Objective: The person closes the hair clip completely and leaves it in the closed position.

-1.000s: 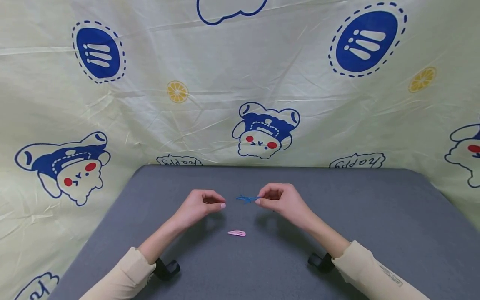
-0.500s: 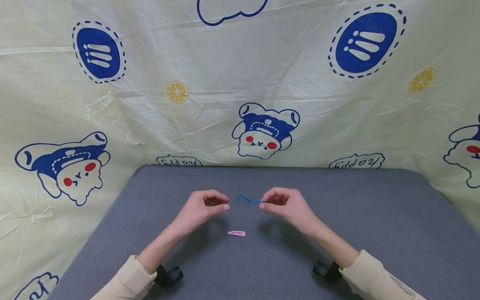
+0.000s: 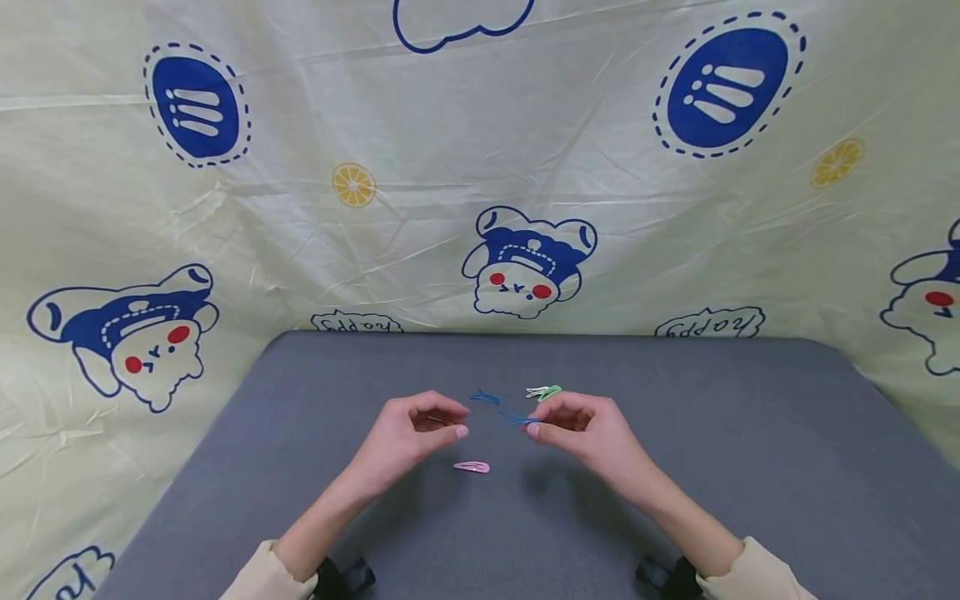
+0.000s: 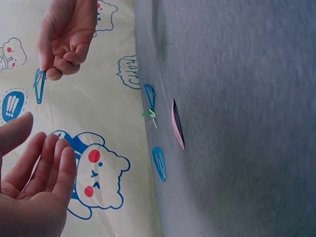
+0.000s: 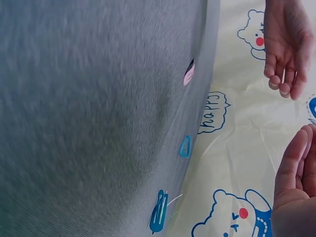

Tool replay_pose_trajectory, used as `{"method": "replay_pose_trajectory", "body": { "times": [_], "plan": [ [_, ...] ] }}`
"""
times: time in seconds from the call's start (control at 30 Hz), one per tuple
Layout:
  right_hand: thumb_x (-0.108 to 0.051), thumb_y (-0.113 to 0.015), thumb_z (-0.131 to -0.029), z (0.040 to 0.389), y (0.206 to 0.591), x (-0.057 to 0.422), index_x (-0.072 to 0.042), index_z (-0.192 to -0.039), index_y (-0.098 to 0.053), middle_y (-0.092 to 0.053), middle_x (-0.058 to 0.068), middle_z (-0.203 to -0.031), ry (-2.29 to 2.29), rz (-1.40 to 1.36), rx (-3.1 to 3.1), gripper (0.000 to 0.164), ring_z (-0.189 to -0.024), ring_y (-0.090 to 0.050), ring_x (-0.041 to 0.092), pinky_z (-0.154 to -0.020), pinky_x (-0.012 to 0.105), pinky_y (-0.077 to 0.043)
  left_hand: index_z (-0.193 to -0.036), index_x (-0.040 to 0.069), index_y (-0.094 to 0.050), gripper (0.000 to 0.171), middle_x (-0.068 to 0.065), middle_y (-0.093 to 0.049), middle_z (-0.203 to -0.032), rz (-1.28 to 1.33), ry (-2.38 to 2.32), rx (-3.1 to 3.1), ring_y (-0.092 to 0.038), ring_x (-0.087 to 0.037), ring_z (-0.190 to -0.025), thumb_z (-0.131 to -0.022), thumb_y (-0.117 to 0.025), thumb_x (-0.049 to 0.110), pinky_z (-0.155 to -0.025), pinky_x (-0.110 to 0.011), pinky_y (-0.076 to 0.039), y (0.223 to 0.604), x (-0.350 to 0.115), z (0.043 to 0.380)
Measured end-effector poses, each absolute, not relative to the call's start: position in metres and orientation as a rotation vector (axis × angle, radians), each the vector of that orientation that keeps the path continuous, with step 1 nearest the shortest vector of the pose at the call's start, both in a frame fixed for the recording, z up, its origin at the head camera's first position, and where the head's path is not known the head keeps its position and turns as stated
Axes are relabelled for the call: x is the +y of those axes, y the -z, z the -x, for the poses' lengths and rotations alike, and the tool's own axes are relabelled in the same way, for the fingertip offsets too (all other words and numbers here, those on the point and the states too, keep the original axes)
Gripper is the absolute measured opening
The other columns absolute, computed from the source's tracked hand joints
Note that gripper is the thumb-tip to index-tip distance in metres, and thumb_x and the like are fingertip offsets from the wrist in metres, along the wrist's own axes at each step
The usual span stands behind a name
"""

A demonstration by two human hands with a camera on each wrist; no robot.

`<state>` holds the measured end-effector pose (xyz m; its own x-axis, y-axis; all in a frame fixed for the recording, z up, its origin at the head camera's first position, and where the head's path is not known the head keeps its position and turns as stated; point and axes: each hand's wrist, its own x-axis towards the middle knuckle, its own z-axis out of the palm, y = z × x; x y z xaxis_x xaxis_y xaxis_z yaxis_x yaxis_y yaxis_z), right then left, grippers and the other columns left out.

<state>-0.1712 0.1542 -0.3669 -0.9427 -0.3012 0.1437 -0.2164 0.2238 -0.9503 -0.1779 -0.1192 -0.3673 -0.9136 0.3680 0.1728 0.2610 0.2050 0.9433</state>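
Note:
My right hand (image 3: 588, 429) pinches a blue snap hair clip (image 4: 39, 89) between thumb and fingertips, above the table. It points toward my left hand (image 3: 420, 433), whose fingers are relaxed, with nothing between them; the fingertips stop short of the held clip. On the table behind the hands lies another blue hair clip (image 3: 485, 397). Just past my right fingers is a small cluster of green and white hair clips (image 3: 543, 392), and both wrist views show a blue hair clip (image 5: 158, 212) with it. A pink hair clip (image 3: 472, 467) lies nearer to me, between the forearms.
The table has a dark grey cloth top (image 3: 750, 467) with rounded far corners. Behind it hangs a pale printed curtain (image 3: 420, 100) with bear and orange-slice drawings. A black strap (image 3: 345, 577) is on each wrist below the rolled sleeves.
Both hands have drawn toward me and slightly right, carrying the held blue clip away from the one on the table. The green and white clips, hidden behind the right hand before, now show.

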Motion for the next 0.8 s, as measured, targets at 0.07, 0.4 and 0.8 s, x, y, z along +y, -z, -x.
{"method": "replay_pose_trajectory", "body": {
  "times": [0.07,0.4,0.8],
  "plan": [
    [-0.024,-0.078,-0.086,0.167,0.367,0.154,-0.009,-0.099,-0.072,-0.072,0.011,-0.094,1.879,0.499,2.378,0.021,-0.088,-0.065,0.040,-0.079,0.043,-0.055,-0.105,0.012,-0.074,0.020,-0.007,-0.070,-0.101,-0.623,-1.843,2.343,-0.067,-0.022,-0.089,-0.086,-0.078,0.015,-0.079,-0.031,-0.054,0.367,-0.118,0.174],
    [-0.019,-0.077,-0.087,0.146,0.360,0.157,-0.010,-0.096,-0.074,-0.073,0.008,-0.097,1.965,0.511,2.417,0.013,-0.086,-0.066,0.029,-0.072,0.036,-0.055,-0.105,0.016,-0.074,0.019,-0.004,-0.069,-0.103,-0.603,-1.826,2.332,-0.067,-0.022,-0.090,-0.086,-0.078,0.019,-0.080,-0.032,-0.055,0.366,-0.115,0.166],
    [-0.010,-0.077,-0.086,0.123,0.355,0.159,-0.001,-0.091,-0.070,-0.072,0.014,-0.100,2.078,0.500,2.333,0.012,-0.088,-0.068,0.030,-0.073,0.033,-0.056,-0.105,0.014,-0.074,0.018,-0.005,-0.069,-0.104,-0.637,-1.858,2.269,-0.067,-0.023,-0.090,-0.087,-0.077,0.019,-0.080,-0.032,-0.055,0.360,-0.106,0.153]
  ]
}}
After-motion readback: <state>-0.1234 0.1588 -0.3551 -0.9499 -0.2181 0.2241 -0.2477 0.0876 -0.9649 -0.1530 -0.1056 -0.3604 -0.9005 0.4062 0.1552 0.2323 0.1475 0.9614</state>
